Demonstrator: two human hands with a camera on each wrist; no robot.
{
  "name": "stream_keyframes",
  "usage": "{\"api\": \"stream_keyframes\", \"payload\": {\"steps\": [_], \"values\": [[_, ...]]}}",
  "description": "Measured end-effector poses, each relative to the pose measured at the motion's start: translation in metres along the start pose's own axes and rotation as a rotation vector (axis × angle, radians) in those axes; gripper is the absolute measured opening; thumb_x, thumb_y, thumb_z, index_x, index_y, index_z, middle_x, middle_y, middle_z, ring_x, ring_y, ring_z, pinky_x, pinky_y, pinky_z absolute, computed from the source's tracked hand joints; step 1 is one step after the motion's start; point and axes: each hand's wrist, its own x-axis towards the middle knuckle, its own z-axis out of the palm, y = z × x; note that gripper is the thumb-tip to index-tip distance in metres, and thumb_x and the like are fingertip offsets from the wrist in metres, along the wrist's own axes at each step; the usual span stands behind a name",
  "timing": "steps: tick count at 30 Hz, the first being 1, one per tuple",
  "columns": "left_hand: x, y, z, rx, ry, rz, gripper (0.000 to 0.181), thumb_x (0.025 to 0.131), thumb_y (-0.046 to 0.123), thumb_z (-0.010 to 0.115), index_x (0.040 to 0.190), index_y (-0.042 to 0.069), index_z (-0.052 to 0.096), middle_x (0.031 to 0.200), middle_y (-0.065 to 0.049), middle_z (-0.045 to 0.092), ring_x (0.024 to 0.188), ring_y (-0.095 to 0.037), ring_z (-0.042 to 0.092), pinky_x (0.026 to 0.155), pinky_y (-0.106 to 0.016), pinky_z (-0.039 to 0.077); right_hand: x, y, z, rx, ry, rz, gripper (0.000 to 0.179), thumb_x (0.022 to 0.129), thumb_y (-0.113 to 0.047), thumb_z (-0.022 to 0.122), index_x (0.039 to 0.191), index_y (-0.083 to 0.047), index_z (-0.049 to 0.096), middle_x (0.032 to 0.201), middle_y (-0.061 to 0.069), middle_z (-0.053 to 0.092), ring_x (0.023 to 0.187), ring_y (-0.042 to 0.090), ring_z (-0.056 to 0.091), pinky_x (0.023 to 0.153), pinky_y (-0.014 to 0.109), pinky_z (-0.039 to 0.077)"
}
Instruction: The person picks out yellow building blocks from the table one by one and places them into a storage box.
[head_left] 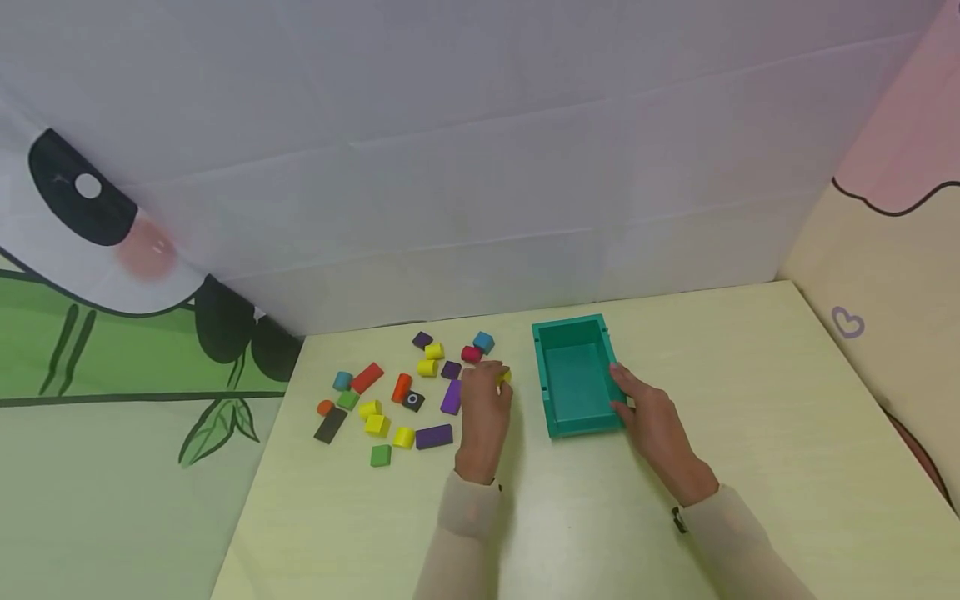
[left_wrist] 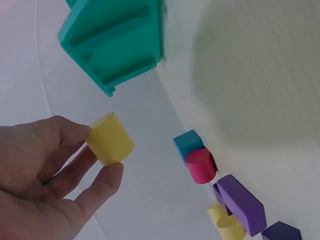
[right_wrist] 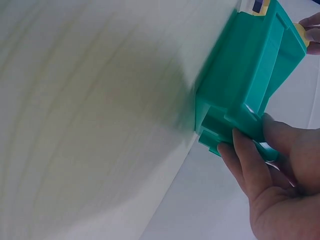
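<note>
My left hand (head_left: 483, 412) pinches a yellow cylindrical block (left_wrist: 111, 140) left of a teal rectangular plastic bin (head_left: 577, 383). My right hand (head_left: 660, 425) grips the bin's right edge, pale wood-grain worktop (head_left: 787, 400) stretching beyond.

Pale backdrop (head_left: 480, 167) at twelve o'clock, pink patch (head_left: 907, 125) toward two, purple heart (head_left: 848, 323) at three, leaf sprig (head_left: 206, 437) at eight, cartoon eye (head_left: 63, 187) toward ten

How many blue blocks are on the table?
2: one blue block on the left, beside the red bar; the other blue block beside the crimson cylinder. The left hand may hide more.
</note>
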Motion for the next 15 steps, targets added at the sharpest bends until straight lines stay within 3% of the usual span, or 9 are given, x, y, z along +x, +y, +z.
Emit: {"api": "stream_keyframes", "payload": {"steps": [15], "values": [[-0.011,0.035,-0.003,-0.073,0.007,0.032,0.021,0.098,-0.003,0.068,0.116,-0.001,0.079,0.128,-0.013,0.074,0.116,-0.032,0.063,0.099,-0.039,0.059,0.0,-0.002,-0.001,0.0,0.011,-0.014,0.065,0.09,0.009,0.076,0.15,0.009,0.05,0.151,0.025,0.053,0.134,0.045,0.055,0.103,0.057,0.053]]}}
